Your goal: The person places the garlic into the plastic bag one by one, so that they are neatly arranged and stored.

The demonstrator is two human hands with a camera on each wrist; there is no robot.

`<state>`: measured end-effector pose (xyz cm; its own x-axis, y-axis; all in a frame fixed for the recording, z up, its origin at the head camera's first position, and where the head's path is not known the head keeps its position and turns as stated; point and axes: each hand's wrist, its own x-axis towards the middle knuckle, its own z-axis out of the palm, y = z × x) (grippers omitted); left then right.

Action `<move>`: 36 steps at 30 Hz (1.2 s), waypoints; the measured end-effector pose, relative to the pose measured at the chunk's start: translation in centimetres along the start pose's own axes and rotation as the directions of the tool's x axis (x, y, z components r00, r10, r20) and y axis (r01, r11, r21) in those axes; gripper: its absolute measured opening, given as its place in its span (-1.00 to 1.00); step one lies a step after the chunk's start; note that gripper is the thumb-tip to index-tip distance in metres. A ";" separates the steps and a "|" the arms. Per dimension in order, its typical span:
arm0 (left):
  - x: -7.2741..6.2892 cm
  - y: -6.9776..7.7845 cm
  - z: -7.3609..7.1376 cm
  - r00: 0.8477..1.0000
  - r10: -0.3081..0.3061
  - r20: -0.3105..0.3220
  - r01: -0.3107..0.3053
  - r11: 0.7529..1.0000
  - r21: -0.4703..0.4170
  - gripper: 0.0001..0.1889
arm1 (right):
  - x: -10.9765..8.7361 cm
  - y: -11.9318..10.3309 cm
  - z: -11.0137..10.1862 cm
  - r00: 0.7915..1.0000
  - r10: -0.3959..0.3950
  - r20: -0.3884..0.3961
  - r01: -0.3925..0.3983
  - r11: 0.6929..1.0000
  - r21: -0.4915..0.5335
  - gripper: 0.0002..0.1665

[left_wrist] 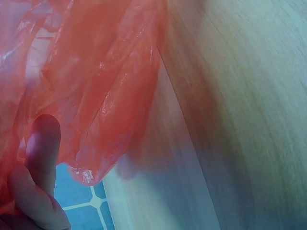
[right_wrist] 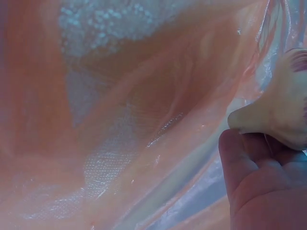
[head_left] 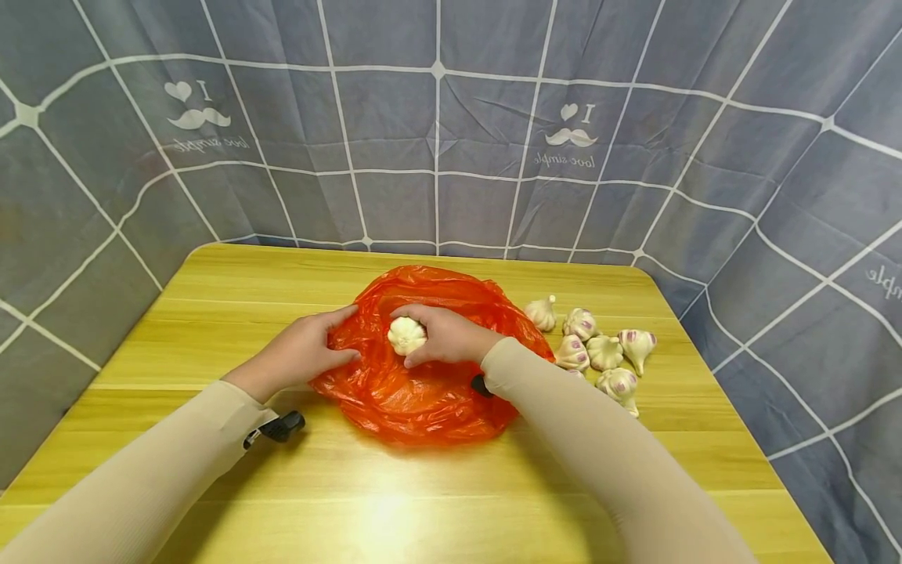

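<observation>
A red plastic bag (head_left: 423, 411) lies spread open on the table, its thin film crumpled. At its left edge, my left hand (head_left: 299, 354) grips the film between thumb and fingers; the left wrist view shows curled fingers (left_wrist: 42, 158) against it. My right hand (head_left: 451, 337) holds a whitish garlic bulb (head_left: 406, 336) over the bag's opening. From the right wrist, the bulb (right_wrist: 273, 112) shows its stem end and purple streaks, with the fingers beneath it and bag film all around.
To the right of the bag sits a loose group of several garlic bulbs (head_left: 604, 352), partly behind the right sleeve. The wooden table (head_left: 232, 282) ends at a grey-blue checked curtain (head_left: 395, 204) at the back and sides.
</observation>
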<state>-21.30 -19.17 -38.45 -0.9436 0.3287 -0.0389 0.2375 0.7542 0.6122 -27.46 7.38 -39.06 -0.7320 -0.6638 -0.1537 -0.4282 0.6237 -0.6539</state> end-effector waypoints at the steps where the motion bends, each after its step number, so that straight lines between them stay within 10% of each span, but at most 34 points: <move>1: 0.0 0.0 0.0 1.000 -0.002 0.001 0.002 1.000 0.001 -0.12 | 0.1 0.0 0.0 1.000 0.002 0.003 -0.002 1.000 -0.005 -0.08; 36: -0.2 0.1 -0.1 0.999 -0.024 0.030 0.025 0.999 -0.022 -0.14 | 1.0 -0.3 0.7 0.998 -0.009 0.058 0.007 1.000 0.021 -0.07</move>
<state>-21.08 -19.19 -38.33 -0.9418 0.3272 -0.0777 0.2085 0.7494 0.6284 -27.68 6.24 -39.57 -0.6966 -0.6917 -0.1905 -0.4223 0.6099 -0.6706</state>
